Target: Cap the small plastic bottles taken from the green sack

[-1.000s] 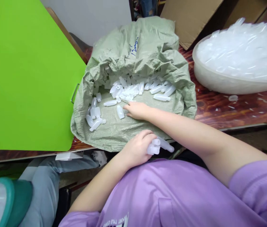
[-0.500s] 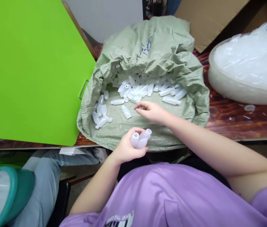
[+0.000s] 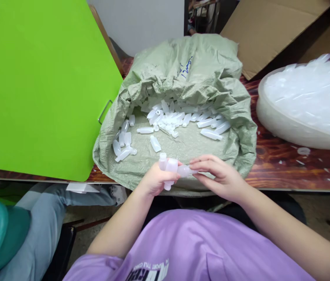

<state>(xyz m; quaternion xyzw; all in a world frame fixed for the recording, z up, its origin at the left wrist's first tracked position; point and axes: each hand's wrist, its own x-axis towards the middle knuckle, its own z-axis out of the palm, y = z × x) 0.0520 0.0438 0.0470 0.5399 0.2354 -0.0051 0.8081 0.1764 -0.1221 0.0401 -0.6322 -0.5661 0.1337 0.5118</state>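
My left hand point(image 3: 155, 178) is closed around a few small translucent white plastic bottles point(image 3: 171, 166), lying at different angles. Another such bottle point(image 3: 184, 171) sticks out sideways from that bunch, and the fingers of my right hand point(image 3: 222, 175) pinch its far end. Both hands are over the front edge of a pale green woven sack point(image 3: 182, 150), whose mouth gapes towards me. Inside, many loose bottles point(image 3: 171, 119) are heaped at the back. A smaller group point(image 3: 125, 146) lies at the left, and a single bottle point(image 3: 155, 143) rests in front.
A large whitish tub point(image 3: 273, 121) piled with translucent pieces stands right on the wood-patterned table point(image 3: 273, 171). A bright green board point(image 3: 45, 89) blocks the left. Behind is a cardboard box point(image 3: 267, 31). Below left are a teal bucket point(image 3: 15, 238) and another person's leg point(image 3: 45, 230).
My right hand has come back from inside the sack to the bottles at my left hand and now grips one. The bottles in my left hand have turned. The view has shifted slightly.
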